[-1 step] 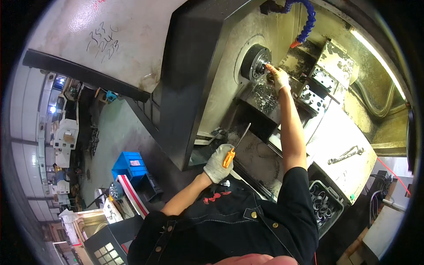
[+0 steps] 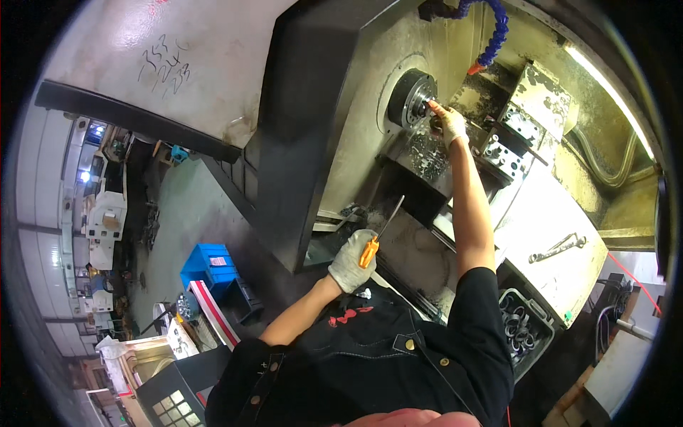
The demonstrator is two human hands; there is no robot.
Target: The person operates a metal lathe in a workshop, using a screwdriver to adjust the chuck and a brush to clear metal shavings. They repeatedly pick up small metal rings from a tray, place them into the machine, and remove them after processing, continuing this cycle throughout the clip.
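Note:
My left hand [image 2: 353, 262], in a pale work glove, is closed round the orange handle of a screwdriver [image 2: 369, 250]. Its thin metal shaft points up and to the right, away from my body. My right hand [image 2: 449, 123], also gloved, reaches into the lathe with its fingertips at the front centre of the dark round chuck [image 2: 413, 98]. The fingers are pinched together there; what lies between them is too small and hidden to make out.
A blue coolant hose [image 2: 494, 35] hangs above the tool blocks [image 2: 504, 158]. A wrench [image 2: 558, 248] lies on the pale machine cover. Beside my right side stands a grey bin [image 2: 544, 334] of metal rings. Blue crates [image 2: 208, 265] sit on the floor at left.

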